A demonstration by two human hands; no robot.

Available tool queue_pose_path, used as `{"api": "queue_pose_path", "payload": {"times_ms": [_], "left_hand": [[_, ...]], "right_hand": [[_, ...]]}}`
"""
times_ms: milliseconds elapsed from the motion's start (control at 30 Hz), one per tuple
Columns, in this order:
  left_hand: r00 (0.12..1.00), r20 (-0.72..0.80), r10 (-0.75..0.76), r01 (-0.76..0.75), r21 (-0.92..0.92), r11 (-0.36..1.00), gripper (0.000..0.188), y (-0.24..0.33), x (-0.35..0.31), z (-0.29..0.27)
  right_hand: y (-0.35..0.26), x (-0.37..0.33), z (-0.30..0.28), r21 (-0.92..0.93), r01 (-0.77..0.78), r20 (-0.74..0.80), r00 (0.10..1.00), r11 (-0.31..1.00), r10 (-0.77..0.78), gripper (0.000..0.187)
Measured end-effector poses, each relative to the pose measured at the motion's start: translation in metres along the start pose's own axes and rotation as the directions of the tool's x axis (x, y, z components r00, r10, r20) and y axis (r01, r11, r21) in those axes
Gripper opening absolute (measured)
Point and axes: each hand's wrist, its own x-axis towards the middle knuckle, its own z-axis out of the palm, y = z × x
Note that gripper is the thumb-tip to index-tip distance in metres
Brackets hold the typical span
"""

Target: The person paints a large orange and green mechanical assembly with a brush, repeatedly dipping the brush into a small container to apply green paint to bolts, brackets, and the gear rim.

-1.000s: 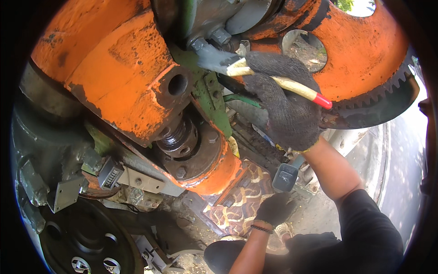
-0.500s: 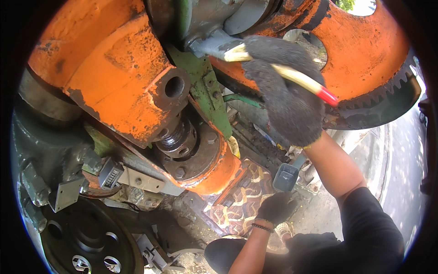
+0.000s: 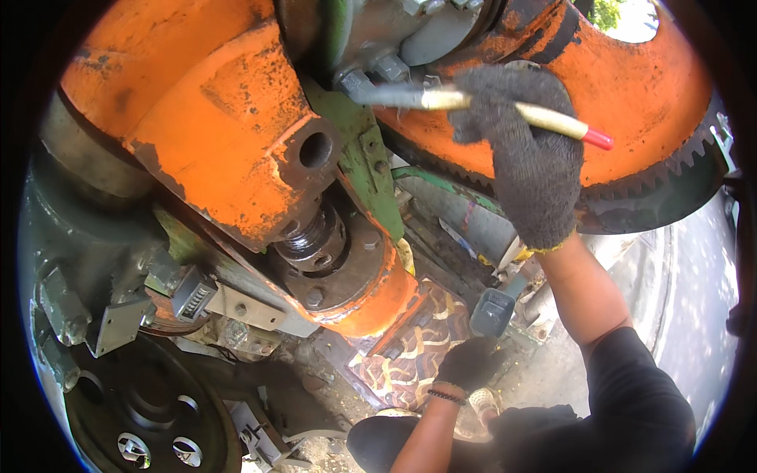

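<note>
My right hand [image 3: 536, 150], in a dark knitted glove with a yellow cuff edge, is closed round a paintbrush [image 3: 552, 121]. The brush has a cream handle with a red end. Its pale grey bristles, smeared by motion, point left at a grey bolt head [image 3: 356, 83] on a grey-painted housing [image 3: 371, 35]. Lower down, my gloved left hand [image 3: 471, 364] is closed at the near edge of a small grey open container [image 3: 493, 313]. The fingers there are dark and partly hidden. A dark bracelet circles my left wrist.
A big orange casting [image 3: 229, 118] fills the upper left, above a greasy threaded screw [image 3: 309, 246]. At the right is an orange toothed wheel [image 3: 631, 126]. A dark flywheel [image 3: 150, 402] stands lower left. A patterned brown mat [image 3: 422, 343] lies below.
My right hand has moved right and slightly down with the paintbrush, which now lies flatter. My left hand and the container have shifted only slightly. The view has tilted a little.
</note>
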Motion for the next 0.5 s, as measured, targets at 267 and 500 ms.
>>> {"api": "queue_pose_path", "payload": {"times_ms": [267, 500], "left_hand": [[0.999, -0.003, -0.032, 0.032, -0.010, 0.999, 0.043, 0.004, 0.001, -0.008], [1.000, 0.017, -0.005, 0.006, -0.009, 1.000, 0.044, 0.008, 0.004, -0.012]], "right_hand": [[0.018, 0.009, 0.007, 0.002, -0.092, -0.002, 0.996, 0.996, 0.092, 0.022], [0.030, 0.013, 0.006, 0.109, -0.073, 0.028, 0.997, 0.991, 0.070, 0.022]]}}
